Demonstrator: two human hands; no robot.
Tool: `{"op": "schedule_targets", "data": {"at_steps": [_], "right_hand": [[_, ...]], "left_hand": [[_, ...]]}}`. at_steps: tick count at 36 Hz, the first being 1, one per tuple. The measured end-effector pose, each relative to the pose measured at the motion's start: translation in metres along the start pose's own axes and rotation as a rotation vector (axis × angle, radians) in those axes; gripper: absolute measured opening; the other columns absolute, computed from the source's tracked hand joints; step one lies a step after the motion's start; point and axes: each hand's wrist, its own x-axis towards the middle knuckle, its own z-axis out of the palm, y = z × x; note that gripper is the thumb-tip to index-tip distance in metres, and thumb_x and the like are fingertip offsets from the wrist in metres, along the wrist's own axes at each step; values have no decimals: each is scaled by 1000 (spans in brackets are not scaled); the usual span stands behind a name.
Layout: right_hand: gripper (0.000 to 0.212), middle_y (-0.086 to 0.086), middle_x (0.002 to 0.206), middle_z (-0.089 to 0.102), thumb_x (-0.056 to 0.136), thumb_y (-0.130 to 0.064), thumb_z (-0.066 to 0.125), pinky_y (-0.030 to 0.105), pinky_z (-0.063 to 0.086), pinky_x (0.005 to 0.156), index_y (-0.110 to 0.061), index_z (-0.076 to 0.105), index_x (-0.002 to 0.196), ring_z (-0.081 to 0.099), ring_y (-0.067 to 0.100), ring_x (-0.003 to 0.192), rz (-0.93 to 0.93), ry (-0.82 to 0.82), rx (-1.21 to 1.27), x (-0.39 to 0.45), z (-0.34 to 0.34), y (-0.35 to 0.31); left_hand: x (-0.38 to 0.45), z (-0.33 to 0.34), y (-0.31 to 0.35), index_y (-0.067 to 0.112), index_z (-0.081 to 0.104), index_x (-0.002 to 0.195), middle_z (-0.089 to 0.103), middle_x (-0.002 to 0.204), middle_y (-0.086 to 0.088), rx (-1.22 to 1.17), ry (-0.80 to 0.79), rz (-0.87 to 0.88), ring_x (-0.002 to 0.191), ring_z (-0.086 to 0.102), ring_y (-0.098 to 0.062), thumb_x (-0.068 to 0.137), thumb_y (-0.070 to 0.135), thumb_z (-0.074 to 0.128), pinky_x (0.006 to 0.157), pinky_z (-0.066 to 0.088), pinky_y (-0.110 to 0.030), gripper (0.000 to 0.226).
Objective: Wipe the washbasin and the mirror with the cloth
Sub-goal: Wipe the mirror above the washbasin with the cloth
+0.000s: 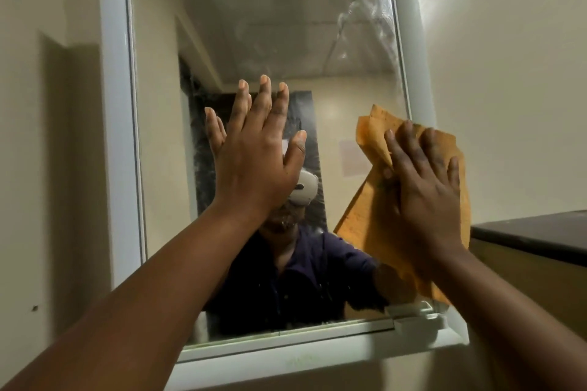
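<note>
Up at the mirror (270, 41), both hands flat on the glass.

Right hand (425, 197) presses the orange cloth (365, 232) against the lower right side of the glass and onto the white frame (114, 136), fingers (409, 140) spread open over it. Left hand (254, 159) rests bare on the middle, fingers out straight and slightly apart. Top right looks streaky. Washbasin isn't in view.
</note>
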Motion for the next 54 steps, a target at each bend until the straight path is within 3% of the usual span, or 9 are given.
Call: {"op": "schedule_targets", "data": {"at_steps": [8,14,26,37,43,46,49,52,54], "right_hand": [[52,6,150,25,91,-33,31,46,-1,110,-21,29,141,14,28,139,-15,25,56,-21,22,-58],[47,5,149,34,97,-34,24,57,12,108,-24,40,140,23,29,140,-296,-147,60,-44,29,-107],[63,-3,154,16,90,-36,33,52,3,110,-31,10,149,4,23,143,-464,-298,-62,-87,18,-77],[54,-7,158,-4,99,-45,2,47,4,111,-29,8,150,0,23,144,-27,-228,1,-107,10,-69],[59,-3,158,3,96,-45,25,46,6,110,-25,11,150,3,26,144,-12,-223,28,-146,16,-84],[52,-1,157,9,99,-40,12,49,7,109,-25,12,150,9,29,142,-23,-209,18,-151,18,-99],[69,1,156,12,84,-32,34,52,5,108,-25,11,149,10,29,142,-113,-244,-9,-149,24,-123],[86,4,157,-2,68,-41,44,55,2,107,-26,17,149,6,29,142,-318,-334,-53,-153,37,-154],[79,7,156,-12,66,-43,39,56,1,107,-27,29,143,-3,29,144,-387,-354,-48,-153,44,-172]], "left_hand": [[-13,-12,-21,18,26,147,23,155,-6,33,-10,-18,144,15,-27,91,46,23,111,-1,-50,63],[-13,-15,-25,16,29,146,25,154,-9,57,-25,-12,144,17,-30,91,47,21,111,3,-55,64],[-21,-13,-17,17,28,146,26,154,-8,28,-10,-17,144,16,-29,92,41,32,112,3,-54,59],[-33,-22,-34,18,27,146,24,155,-5,72,-18,-33,145,14,-26,92,42,31,112,3,-54,60],[-41,-28,-49,19,30,145,26,154,-4,108,-24,-45,145,15,-24,90,42,32,113,2,-53,60],[-45,-30,-59,19,29,146,24,155,-3,137,-28,-59,145,13,-23,90,43,34,113,2,-53,61],[-45,-32,-66,19,27,146,23,155,-4,134,-21,-100,145,12,-24,89,42,35,113,4,-54,62],[-44,-33,-68,18,27,146,24,155,-5,120,-25,-133,145,12,-26,88,42,34,113,5,-56,63],[-44,-33,-69,19,25,147,22,155,-5,119,-34,-136,145,11,-25,89,42,33,113,4,-56,63]]}}
